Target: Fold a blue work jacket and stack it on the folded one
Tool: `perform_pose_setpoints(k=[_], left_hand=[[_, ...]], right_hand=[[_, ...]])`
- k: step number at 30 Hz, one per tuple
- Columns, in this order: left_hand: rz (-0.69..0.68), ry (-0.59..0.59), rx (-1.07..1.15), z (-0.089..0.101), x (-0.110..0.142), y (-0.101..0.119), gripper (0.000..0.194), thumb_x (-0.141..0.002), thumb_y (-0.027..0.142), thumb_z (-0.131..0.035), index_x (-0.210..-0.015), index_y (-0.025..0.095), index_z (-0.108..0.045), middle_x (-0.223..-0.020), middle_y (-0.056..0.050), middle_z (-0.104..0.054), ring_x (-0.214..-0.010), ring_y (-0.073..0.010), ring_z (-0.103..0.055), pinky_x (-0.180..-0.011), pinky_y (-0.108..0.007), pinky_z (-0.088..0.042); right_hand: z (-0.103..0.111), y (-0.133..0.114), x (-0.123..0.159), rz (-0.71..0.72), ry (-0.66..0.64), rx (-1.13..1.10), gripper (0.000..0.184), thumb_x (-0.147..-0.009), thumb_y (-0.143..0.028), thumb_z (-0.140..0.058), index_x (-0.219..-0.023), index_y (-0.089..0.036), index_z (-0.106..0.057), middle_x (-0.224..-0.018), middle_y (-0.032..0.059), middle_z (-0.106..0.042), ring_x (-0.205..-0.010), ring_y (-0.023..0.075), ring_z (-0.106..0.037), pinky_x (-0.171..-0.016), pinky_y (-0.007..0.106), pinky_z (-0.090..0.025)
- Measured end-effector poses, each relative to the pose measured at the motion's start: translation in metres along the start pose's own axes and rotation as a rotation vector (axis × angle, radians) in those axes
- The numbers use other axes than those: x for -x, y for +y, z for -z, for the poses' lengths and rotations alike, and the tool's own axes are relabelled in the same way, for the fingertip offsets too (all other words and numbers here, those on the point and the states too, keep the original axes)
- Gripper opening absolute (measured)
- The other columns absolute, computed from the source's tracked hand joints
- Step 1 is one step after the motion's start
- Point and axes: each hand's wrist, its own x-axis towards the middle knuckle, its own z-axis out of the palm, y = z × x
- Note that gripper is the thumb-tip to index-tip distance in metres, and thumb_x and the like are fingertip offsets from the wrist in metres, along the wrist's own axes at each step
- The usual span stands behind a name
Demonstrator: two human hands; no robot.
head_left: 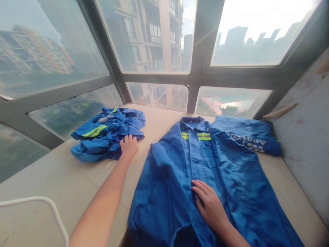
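Note:
A blue work jacket (177, 178) with a collar and yellow-green reflective strips lies spread out, front side up, before me. My right hand (208, 202) rests on its front placket, fingers stretched out over the cloth. To the left, a crumpled blue garment (108, 132) with a bright reflective band sits in a heap. My left hand (129, 145) touches the near right edge of that heap, its fingers apart on the fabric. The thumb of this hand is not clearly visible.
A folded blue garment (246, 137) with white lettering lies at the back right, beside the patterned wall (305, 130). Windows with grey frames (159, 78) enclose the pale ledge (77, 181). A white cable (55, 209) curves at the lower left.

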Motion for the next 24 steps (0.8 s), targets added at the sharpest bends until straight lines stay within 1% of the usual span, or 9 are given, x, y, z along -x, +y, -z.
perform_pose_setpoints(k=[3,6,8,9,11,13,15,20,24], left_hand=[[-0.036,0.039,0.190,0.000,0.035,0.029,0.034,-0.095,0.033,-0.041,-0.106,0.013,-0.067,-0.112,-0.019,-0.067,-0.109,-0.0316,-0.060,-0.094,-0.043,-0.045],[-0.033,-0.244,0.619,-0.006,0.097,0.048,0.047,-0.094,0.055,-0.041,-0.082,0.018,-0.068,-0.081,-0.010,-0.071,-0.081,-0.0257,-0.068,-0.077,-0.036,-0.052],[0.053,-0.485,0.954,-0.013,0.136,0.054,0.050,-0.088,0.062,-0.048,-0.088,0.017,-0.069,-0.080,-0.008,-0.072,-0.073,-0.0229,-0.070,-0.070,-0.033,-0.054],[0.113,-0.548,1.088,-0.017,0.153,0.056,0.051,-0.085,0.062,-0.055,-0.099,0.015,-0.068,-0.084,-0.009,-0.073,-0.072,-0.0220,-0.070,-0.069,-0.032,-0.056],[0.208,-0.539,1.237,-0.023,0.175,0.060,0.063,-0.077,0.057,-0.068,-0.121,0.012,-0.062,-0.097,-0.012,-0.074,-0.076,-0.0215,-0.071,-0.072,-0.033,-0.057],[0.239,-0.448,1.272,-0.026,0.182,0.065,0.074,-0.074,0.052,-0.074,-0.133,0.011,-0.054,-0.109,-0.016,-0.072,-0.082,-0.0216,-0.072,-0.076,-0.033,-0.057],[0.220,-0.416,1.259,-0.024,0.178,0.071,0.073,-0.077,0.052,-0.071,-0.134,0.011,-0.053,-0.112,-0.017,-0.071,-0.085,-0.0226,-0.072,-0.075,-0.033,-0.057],[0.086,-0.339,1.212,-0.014,0.158,0.090,0.055,-0.075,0.051,-0.075,-0.113,0.011,-0.066,-0.095,-0.013,-0.074,-0.082,-0.0255,-0.070,-0.074,-0.034,-0.055],[0.150,-0.201,1.320,-0.011,0.157,0.100,0.048,-0.076,0.045,-0.078,-0.110,0.013,-0.068,-0.098,-0.012,-0.072,-0.085,-0.0261,-0.067,-0.077,-0.037,-0.056]], right_hand=[[0.002,-0.001,0.001,-0.007,-0.007,-0.004,0.039,-0.091,-0.012,-0.045,-0.122,-0.024,-0.066,-0.138,0.0067,-0.061,-0.131,0.0265,-0.054,-0.109,0.049,-0.047],[0.004,0.000,-0.001,-0.022,-0.024,-0.031,0.034,-0.094,-0.016,-0.046,-0.120,-0.024,-0.067,-0.137,0.0072,-0.061,-0.131,0.0267,-0.053,-0.110,0.049,-0.046],[0.006,0.001,-0.003,-0.043,-0.030,-0.075,0.030,-0.095,-0.020,-0.047,-0.116,-0.024,-0.068,-0.135,0.0072,-0.063,-0.130,0.0266,-0.054,-0.110,0.049,-0.046],[0.007,0.001,-0.005,-0.055,-0.030,-0.102,0.029,-0.095,-0.021,-0.047,-0.114,-0.025,-0.069,-0.133,0.0071,-0.064,-0.130,0.0263,-0.055,-0.110,0.048,-0.046],[0.008,-0.002,-0.007,-0.089,-0.016,-0.150,0.028,-0.095,-0.023,-0.046,-0.111,-0.025,-0.069,-0.130,0.0067,-0.066,-0.127,0.0254,-0.057,-0.109,0.046,-0.047],[0.011,-0.009,-0.006,-0.125,0.021,-0.168,0.028,-0.095,-0.024,-0.046,-0.111,-0.025,-0.068,-0.127,0.0071,-0.067,-0.122,0.0245,-0.060,-0.106,0.044,-0.049],[0.014,-0.021,0.000,-0.173,0.069,-0.123,0.030,-0.094,-0.024,-0.044,-0.114,-0.024,-0.067,-0.122,0.0081,-0.069,-0.114,0.0244,-0.064,-0.100,0.040,-0.052],[0.026,-0.061,0.034,-0.332,0.051,0.138,0.030,-0.093,-0.032,-0.050,-0.118,-0.026,-0.065,-0.103,0.0091,-0.072,-0.086,0.0248,-0.069,-0.073,0.033,-0.054],[0.034,-0.080,0.058,-0.440,-0.076,0.156,0.034,-0.089,-0.029,-0.053,-0.119,-0.022,-0.066,-0.112,0.0118,-0.070,-0.101,0.0281,-0.066,-0.084,0.034,-0.050]])
